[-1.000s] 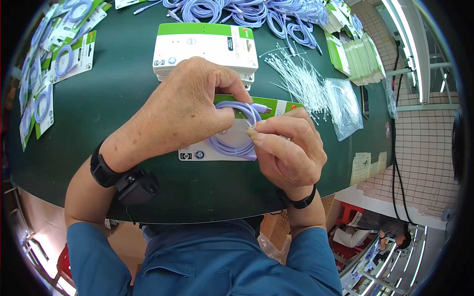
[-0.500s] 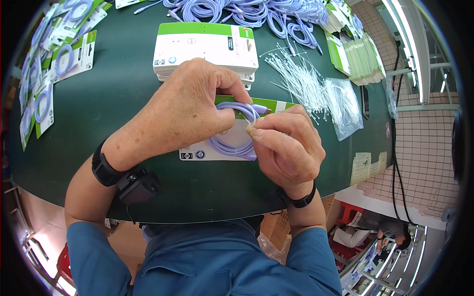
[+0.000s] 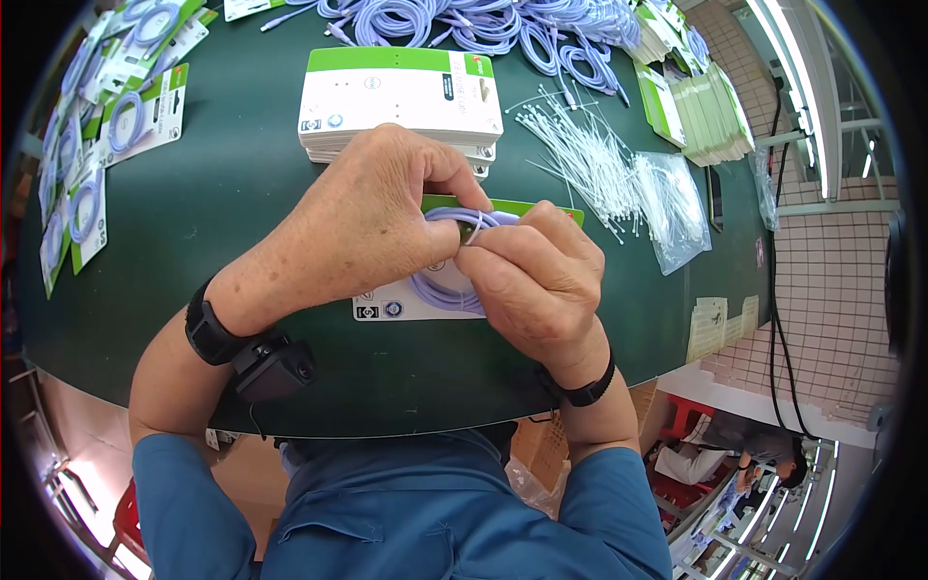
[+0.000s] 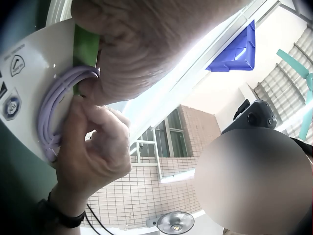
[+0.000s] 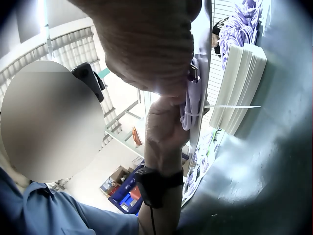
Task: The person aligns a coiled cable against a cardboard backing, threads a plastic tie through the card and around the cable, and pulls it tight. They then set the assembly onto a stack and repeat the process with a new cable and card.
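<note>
Holding card [image 3: 387,307] (lettering unreadable), left hand [image 3: 358,227]; right hand [image 3: 532,290] pinching cable [image 3: 435,295]

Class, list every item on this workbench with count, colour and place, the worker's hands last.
coiled cable: one, lilac, on the backing card under both hands
backing card: one, white with green top, near table edge
card stack: one, white and green, behind the hands
loose cables: many, lilac, far edge
cable ties: many, white, right of the card stack
packed cards: several, white and green, left edge
table: one, dark green, under everything
left hand: one, grips the backing card
right hand: one, pinches the coiled cable
</note>
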A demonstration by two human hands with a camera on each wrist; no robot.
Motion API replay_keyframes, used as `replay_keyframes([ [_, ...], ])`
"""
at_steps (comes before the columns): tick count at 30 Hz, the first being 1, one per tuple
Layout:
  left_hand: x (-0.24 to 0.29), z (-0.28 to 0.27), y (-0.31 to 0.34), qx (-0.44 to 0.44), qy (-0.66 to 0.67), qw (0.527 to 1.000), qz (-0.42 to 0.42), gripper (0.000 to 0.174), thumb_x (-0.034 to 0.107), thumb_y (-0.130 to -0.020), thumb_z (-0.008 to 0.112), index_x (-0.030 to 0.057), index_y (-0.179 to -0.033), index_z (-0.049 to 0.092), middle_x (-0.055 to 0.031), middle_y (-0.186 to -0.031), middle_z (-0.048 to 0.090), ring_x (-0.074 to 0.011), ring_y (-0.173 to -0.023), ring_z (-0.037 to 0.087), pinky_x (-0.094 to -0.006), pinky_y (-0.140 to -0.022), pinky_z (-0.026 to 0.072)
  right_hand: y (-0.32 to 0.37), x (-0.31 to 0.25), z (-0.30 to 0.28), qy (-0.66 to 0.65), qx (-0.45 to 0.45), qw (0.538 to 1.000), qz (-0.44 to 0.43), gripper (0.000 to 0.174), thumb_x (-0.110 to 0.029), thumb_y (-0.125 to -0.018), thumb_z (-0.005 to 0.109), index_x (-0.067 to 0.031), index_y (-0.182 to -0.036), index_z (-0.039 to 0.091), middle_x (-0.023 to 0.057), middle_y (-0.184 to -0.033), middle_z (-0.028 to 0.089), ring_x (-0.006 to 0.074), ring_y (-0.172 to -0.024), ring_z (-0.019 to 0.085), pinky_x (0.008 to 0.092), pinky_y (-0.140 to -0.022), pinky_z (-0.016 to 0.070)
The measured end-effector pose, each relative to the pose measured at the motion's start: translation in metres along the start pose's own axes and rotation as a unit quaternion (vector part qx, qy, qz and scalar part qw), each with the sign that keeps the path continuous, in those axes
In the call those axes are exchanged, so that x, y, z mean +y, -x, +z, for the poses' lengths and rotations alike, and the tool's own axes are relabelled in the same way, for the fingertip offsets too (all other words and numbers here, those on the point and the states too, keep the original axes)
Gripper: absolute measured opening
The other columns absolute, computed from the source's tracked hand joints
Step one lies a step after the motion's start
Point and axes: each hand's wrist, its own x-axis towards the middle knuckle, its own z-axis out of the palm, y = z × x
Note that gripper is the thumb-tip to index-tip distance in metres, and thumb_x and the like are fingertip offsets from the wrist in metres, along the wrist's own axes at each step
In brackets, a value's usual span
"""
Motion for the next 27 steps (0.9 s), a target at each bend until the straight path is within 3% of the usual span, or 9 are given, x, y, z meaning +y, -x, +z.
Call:
replay_keyframes([
  [7, 0.006, -0.003, 0.000, 0.012, -0.002, 1.000, -0.001, 0.025, -0.001, -0.076, 0.066, -0.0031, -0.097, 0.079, -0.0092, -0.094, 0.079, -0.0111, -0.087, 0.072, -0.0257, -0.085, 0.0582, -0.004, 0.005, -0.009, 0.003, 0.005, 1.000, -0.018, 0.031, 0.009, -0.072, 0.081, -0.0054, -0.098, 0.075, 0.0061, -0.093, 0.073, 0.0213, -0.066, 0.060, 0.0302, -0.057, 0.0483],
  [11, 0.008, -0.009, 0.000, 0.001, 0.045, 0.999, -0.013, 0.024, -0.004, -0.077, 0.066, -0.0042, -0.098, 0.079, -0.0079, -0.096, 0.079, -0.0112, -0.088, 0.073, -0.0256, -0.086, 0.0585, 0.009, 0.027, -0.025, -0.052, 0.204, 0.969, 0.132, 0.015, 0.004, -0.092, 0.074, 0.0004, -0.106, 0.070, 0.0094, -0.101, 0.076, 0.0201, -0.084, 0.072, 0.0289, -0.070, 0.0577],
  [16, 0.014, -0.008, 0.002, -0.001, 0.115, 0.993, -0.010, 0.029, -0.001, -0.077, 0.065, -0.0051, -0.102, 0.080, -0.0092, -0.091, 0.079, -0.0095, -0.082, 0.071, -0.0259, -0.078, 0.0571, 0.009, 0.040, -0.034, -0.237, 0.206, 0.866, 0.390, 0.021, -0.001, -0.093, 0.076, -0.0001, -0.113, 0.071, 0.0085, -0.104, 0.077, 0.0144, -0.084, 0.071, 0.0249, -0.073, 0.0566],
  [18, 0.017, -0.007, 0.003, -0.006, 0.158, 0.987, -0.006, 0.031, -0.003, -0.078, 0.065, -0.0056, -0.104, 0.079, -0.0076, -0.095, 0.080, -0.0083, -0.086, 0.071, -0.0243, -0.080, 0.0573, 0.009, 0.035, -0.027, -0.275, -0.033, 0.911, 0.305, 0.037, -0.006, -0.095, 0.077, -0.0005, -0.130, 0.066, 0.0112, -0.123, 0.074, 0.0159, -0.101, 0.073, 0.0263, -0.083, 0.0593],
  [19, 0.018, -0.008, 0.002, -0.012, 0.151, 0.988, -0.003, 0.031, -0.003, -0.078, 0.065, -0.0056, -0.104, 0.079, -0.0076, -0.095, 0.080, -0.0083, -0.086, 0.071, -0.0243, -0.080, 0.0573, 0.020, 0.034, -0.016, -0.274, -0.024, 0.912, 0.304, 0.037, -0.006, -0.095, 0.077, -0.0005, -0.130, 0.066, 0.0112, -0.123, 0.074, 0.0159, -0.101, 0.073, 0.0263, -0.083, 0.0593],
  [20, 0.018, -0.009, 0.002, -0.019, 0.149, 0.989, -0.012, 0.030, -0.006, -0.077, 0.064, -0.0056, -0.104, 0.078, -0.0086, -0.099, 0.079, -0.0099, -0.090, 0.071, -0.0257, -0.085, 0.0575, 0.038, 0.031, 0.000, -0.526, -0.010, 0.776, 0.348, 0.047, -0.008, -0.095, 0.077, -0.0016, -0.139, 0.061, 0.0128, -0.132, 0.070, 0.0177, -0.110, 0.071, 0.0278, -0.089, 0.0596],
  [21, 0.018, -0.010, 0.002, -0.025, 0.148, 0.988, -0.023, 0.029, -0.008, -0.077, 0.064, -0.0056, -0.103, 0.077, -0.0095, -0.103, 0.078, -0.0116, -0.094, 0.072, -0.0271, -0.090, 0.0577, 0.053, 0.032, 0.011, -0.736, 0.001, 0.574, 0.358, 0.057, -0.010, -0.096, 0.077, -0.0028, -0.148, 0.055, 0.0144, -0.140, 0.066, 0.0194, -0.120, 0.069, 0.0293, -0.094, 0.0599],
  [25, 0.019, -0.006, 0.004, -0.016, 0.140, 0.990, -0.018, 0.030, -0.007, -0.078, 0.064, -0.0062, -0.104, 0.078, -0.0090, -0.101, 0.079, -0.0103, -0.093, 0.072, -0.0257, -0.088, 0.0578, 0.066, 0.031, 0.011, -0.693, -0.054, 0.661, 0.282, 0.078, -0.031, -0.099, 0.076, -0.0023, -0.161, 0.037, 0.0136, -0.149, 0.055, 0.0201, -0.132, 0.060, 0.0332, -0.109, 0.0523],
  [27, 0.019, -0.004, 0.004, -0.013, 0.134, 0.991, -0.011, 0.030, -0.005, -0.079, 0.064, -0.0064, -0.105, 0.079, -0.0083, -0.099, 0.080, -0.0088, -0.091, 0.071, -0.0242, -0.085, 0.0577, 0.063, 0.029, 0.006, -0.685, -0.057, 0.653, 0.318, 0.079, -0.033, -0.099, 0.076, -0.0020, -0.160, 0.038, 0.0132, -0.149, 0.055, 0.0201, -0.131, 0.061, 0.0332, -0.109, 0.0526],
])
